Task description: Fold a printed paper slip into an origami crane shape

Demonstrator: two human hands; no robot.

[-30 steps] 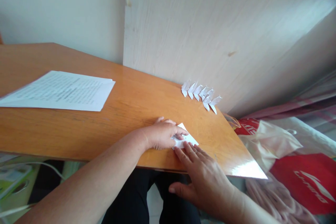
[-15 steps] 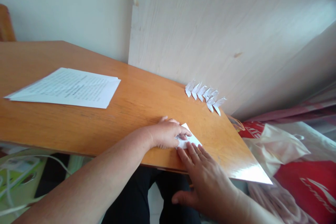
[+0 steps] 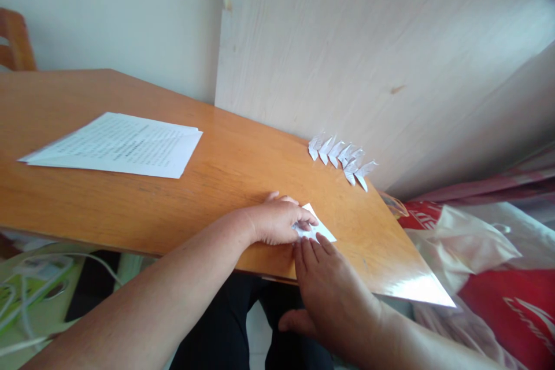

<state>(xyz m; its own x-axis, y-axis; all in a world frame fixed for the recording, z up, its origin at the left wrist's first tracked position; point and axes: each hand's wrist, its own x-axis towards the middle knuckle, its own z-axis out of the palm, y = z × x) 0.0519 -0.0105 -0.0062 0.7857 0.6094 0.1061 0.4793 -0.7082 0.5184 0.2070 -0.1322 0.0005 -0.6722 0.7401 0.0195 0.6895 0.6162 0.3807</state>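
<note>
A small folded piece of white paper (image 3: pixel 319 226) lies near the front edge of the orange wooden table (image 3: pixel 229 173). My left hand (image 3: pixel 277 221) rests on its left part, fingers curled and pressing it down. My right hand (image 3: pixel 332 289) lies flat with fingers stretched out, fingertips touching the paper's near edge. A row of several small folded white paper pieces (image 3: pixel 342 159) sits farther back by the wooden board.
A stack of printed sheets (image 3: pixel 119 144) lies on the table's left part. A pale wooden board (image 3: pixel 368 52) stands behind the table. Red and white plastic bags (image 3: pixel 477 248) sit to the right. White cables (image 3: pixel 26 289) hang below left.
My right hand has drawn its fingers closer together and slid slightly toward me along the paper's edge. The left hand stays on the paper. The view has shifted a little.
</note>
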